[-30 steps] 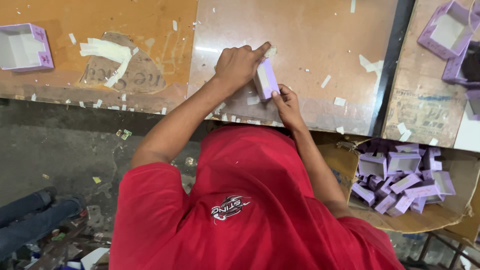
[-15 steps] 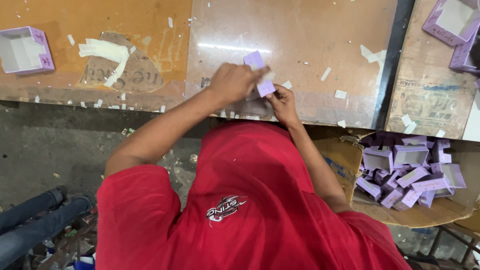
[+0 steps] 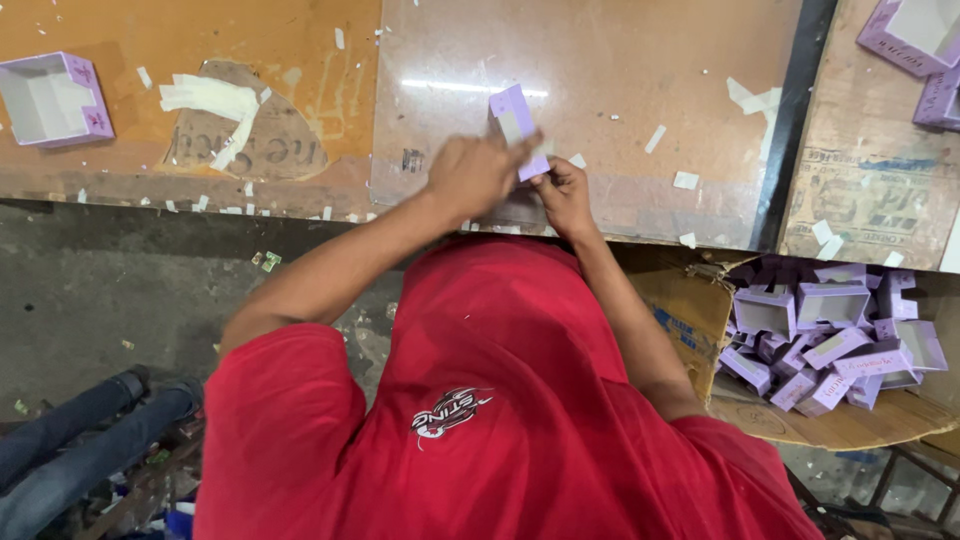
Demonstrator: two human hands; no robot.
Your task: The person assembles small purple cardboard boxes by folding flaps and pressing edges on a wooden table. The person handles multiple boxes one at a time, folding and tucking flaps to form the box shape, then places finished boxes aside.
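Both hands meet over the near edge of the bench point(image 3: 600, 60): the left hand point(image 3: 478, 175) and the right hand point(image 3: 566, 192) are each clamped on a small lilac box point(image 3: 514, 122), held tilted above the glossy surface. A second open lilac box point(image 3: 55, 97) rests near the bench's far left edge, and a cardboard tray of lilac boxes point(image 3: 830, 335) sits below the near edge at right.

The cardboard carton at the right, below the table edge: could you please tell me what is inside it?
The cardboard carton holds a loose heap of small purple boxes, some open with pale insides, others tipped on their sides. What lies beneath the top layer is covered, and its far end is out of frame.
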